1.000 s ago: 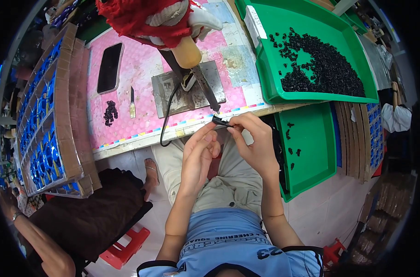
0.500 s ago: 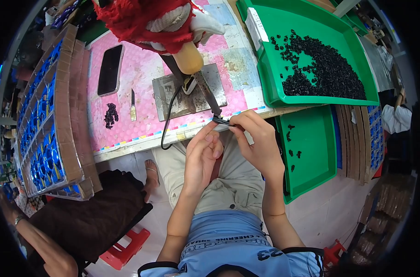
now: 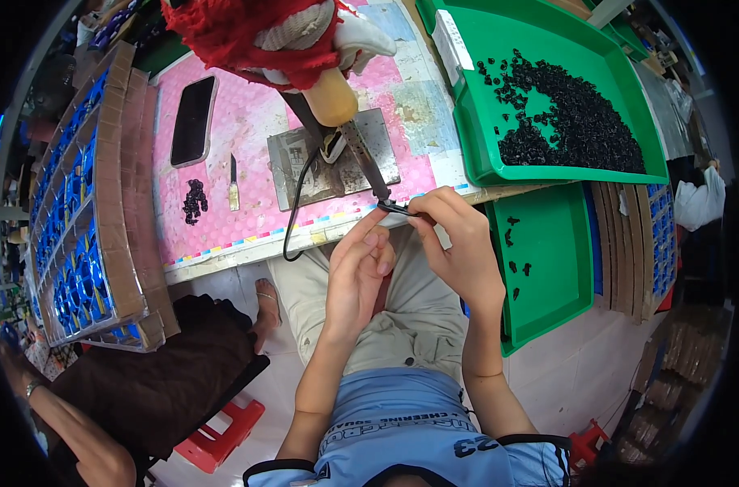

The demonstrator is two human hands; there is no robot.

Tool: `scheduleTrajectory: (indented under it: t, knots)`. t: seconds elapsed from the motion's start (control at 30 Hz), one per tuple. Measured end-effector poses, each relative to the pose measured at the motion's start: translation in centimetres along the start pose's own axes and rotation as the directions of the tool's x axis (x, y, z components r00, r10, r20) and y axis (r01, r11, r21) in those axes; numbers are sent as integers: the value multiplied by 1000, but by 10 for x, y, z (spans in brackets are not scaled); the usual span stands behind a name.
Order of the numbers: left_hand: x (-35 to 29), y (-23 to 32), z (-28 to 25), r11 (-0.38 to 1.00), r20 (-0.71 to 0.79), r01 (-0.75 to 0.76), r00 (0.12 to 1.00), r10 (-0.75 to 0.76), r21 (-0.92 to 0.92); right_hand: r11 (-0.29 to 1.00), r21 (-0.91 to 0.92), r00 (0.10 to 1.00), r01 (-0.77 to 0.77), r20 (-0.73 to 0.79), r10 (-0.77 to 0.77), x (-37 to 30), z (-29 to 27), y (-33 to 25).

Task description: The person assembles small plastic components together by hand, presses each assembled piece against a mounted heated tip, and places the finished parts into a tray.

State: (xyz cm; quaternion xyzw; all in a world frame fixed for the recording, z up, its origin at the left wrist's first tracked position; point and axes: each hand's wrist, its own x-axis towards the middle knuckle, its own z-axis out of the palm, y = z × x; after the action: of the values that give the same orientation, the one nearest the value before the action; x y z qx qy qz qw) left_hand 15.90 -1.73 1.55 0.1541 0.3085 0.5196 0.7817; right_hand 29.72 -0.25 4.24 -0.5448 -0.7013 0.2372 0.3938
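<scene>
Blotchy pink sheeting (image 3: 256,105) lies beyond the right hand (image 3: 460,247), pinching a slim black piece (image 3: 397,209), and the left hand (image 3: 356,272), forefinger outstretched.

1 head-worn fisheye view faces down, close above the left hand (image 3: 355,280), right hand (image 3: 460,245) and worktable (image 3: 260,109).

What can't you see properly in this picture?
All in the head view:
One end of the thin black part: hidden by the right grip.
Whether the metal rod's tip touches that part: too small to tell.
The top of the red cloth: cut off by the upper edge.
How many black pieces lie in the upper green tray: too small, and they cover each other.
</scene>
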Motion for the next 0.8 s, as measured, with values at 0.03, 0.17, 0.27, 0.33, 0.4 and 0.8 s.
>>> scheduleTrajectory:
  t: [0.03,0.17,0.27,0.33,0.4,0.8]
  knots:
    - [0,0,0,1000,2,0,1000,0,-10,1000,-3,1000,0,1,0,0,0,0]
    - [1,-1,-2,1000,3,5,1000,-5,-28,1000,-14,1000,-1,0,1,1,0,-3]
    - [0,-3,-3,998,23,3,1000,-2,-57,1000,-21,1000,6,4,-5,0,0,-4]
    - [1,-4,-3,998,32,-1,999,3,-61,1000,-16,1000,4,2,-4,0,-1,-4]
    - [0,-4,-3,998,23,3,1000,-1,-62,1000,-27,1000,4,1,-4,0,-1,-5]
    - [0,-4,1,997,-2,9,1000,-9,-74,999,-31,999,45,-16,-45,-1,1,-3]
